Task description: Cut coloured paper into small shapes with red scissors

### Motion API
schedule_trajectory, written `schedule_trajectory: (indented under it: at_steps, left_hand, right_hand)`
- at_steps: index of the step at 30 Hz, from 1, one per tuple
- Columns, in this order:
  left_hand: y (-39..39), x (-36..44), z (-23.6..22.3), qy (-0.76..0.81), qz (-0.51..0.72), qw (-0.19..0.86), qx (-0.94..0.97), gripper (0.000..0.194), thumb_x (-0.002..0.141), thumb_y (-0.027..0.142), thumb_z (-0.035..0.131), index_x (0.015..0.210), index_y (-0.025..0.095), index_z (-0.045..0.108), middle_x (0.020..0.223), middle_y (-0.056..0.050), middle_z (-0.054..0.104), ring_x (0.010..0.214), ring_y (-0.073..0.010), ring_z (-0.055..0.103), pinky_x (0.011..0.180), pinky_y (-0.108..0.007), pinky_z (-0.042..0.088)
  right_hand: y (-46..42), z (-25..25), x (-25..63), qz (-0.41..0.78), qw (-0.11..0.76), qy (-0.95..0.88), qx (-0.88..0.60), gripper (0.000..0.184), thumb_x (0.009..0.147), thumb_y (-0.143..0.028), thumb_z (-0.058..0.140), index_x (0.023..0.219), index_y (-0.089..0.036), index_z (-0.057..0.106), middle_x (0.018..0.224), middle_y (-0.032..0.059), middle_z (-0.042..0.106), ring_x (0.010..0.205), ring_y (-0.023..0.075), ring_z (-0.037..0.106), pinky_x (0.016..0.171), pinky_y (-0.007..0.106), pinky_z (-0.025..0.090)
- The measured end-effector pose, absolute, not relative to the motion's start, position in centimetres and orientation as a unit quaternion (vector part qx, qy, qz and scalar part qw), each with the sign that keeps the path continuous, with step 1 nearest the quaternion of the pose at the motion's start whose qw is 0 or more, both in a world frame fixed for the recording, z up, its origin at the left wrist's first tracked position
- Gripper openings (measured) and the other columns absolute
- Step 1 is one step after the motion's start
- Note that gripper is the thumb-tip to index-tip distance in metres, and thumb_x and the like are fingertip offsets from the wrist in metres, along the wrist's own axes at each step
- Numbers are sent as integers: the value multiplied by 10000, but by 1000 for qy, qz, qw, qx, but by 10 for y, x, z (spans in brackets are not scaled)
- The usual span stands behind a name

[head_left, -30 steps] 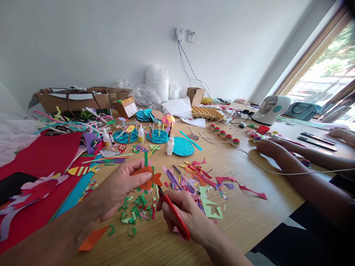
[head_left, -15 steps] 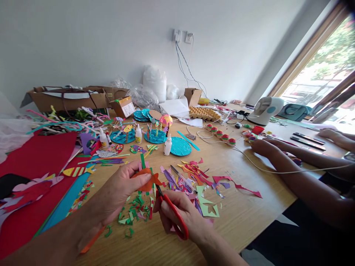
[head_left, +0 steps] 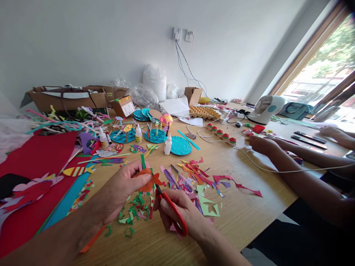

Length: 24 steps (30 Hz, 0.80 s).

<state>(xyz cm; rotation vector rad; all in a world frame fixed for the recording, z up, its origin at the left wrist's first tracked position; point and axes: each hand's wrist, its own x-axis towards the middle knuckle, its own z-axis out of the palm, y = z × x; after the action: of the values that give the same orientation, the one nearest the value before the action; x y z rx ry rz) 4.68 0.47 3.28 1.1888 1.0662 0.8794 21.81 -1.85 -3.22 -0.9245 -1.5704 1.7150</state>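
Between the thumb and fingers of my left hand (head_left: 130, 183) is an orange paper fish cutout (head_left: 157, 179), its tail pointing right. A green paper strip (head_left: 142, 161) sticks up behind those fingers. My right hand (head_left: 177, 210) is closed around red-handled scissors (head_left: 179, 218), whose dark blades touch or nearly touch the fish near its tail; the tips are partly hidden. Under my hands lie green paper scraps (head_left: 137, 207). To the right spread purple, red and orange scraps (head_left: 191, 171), a pen (head_left: 177, 170) among them, and a light green offcut (head_left: 206, 203).
Glue bottles (head_left: 168, 144) stand near blue discs (head_left: 181, 146). Red paper sheets (head_left: 36, 155) and a yellow striped paper fish (head_left: 79, 171) lie left. A white cable (head_left: 260, 168) crosses the right side, by a co-worker's arms (head_left: 285, 177). Cardboard boxes (head_left: 69, 98) line the wall.
My hands, the fish and the scissors keep almost the same place. At the right, the co-worker's hands have shifted slightly.
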Motion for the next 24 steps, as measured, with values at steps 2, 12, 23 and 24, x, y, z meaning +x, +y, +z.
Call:
schedule_trajectory:
  at_steps: [2,12,23,24]
  left_hand:
    - [5,47,32,459,379,618,514,149,715,319,628,732,192,552,651,56,545,607,-112,452,597,-227,363]
    - [2,53,32,438,407,661,454,129,672,288,668,707,191,591,622,59,568,576,-103,502,559,-210,405]
    - [1,56,28,441,428,656,438,130,671,276,680,729,193,600,639,55,610,609,-106,541,581,-200,431]
    - [1,56,28,445,428,653,439,125,678,278,675,726,191,600,648,50,618,609,-108,544,587,-204,435]
  right_hand:
    - [-18,-33,218,651,319,-592,-351,489,789,-625,487,703,-143,504,477,-59,487,310,20,333,304,133,244]
    - [-21,-34,212,652,358,-569,-351,528,767,-651,490,702,-131,552,432,-63,457,311,27,319,300,131,240]
    - [-25,-30,208,635,375,-560,-377,525,755,-663,486,598,-163,459,411,-67,425,330,31,322,313,138,227]
    - [-25,-29,208,633,375,-560,-381,531,750,-670,484,598,-162,460,410,-67,424,329,30,320,311,137,227]
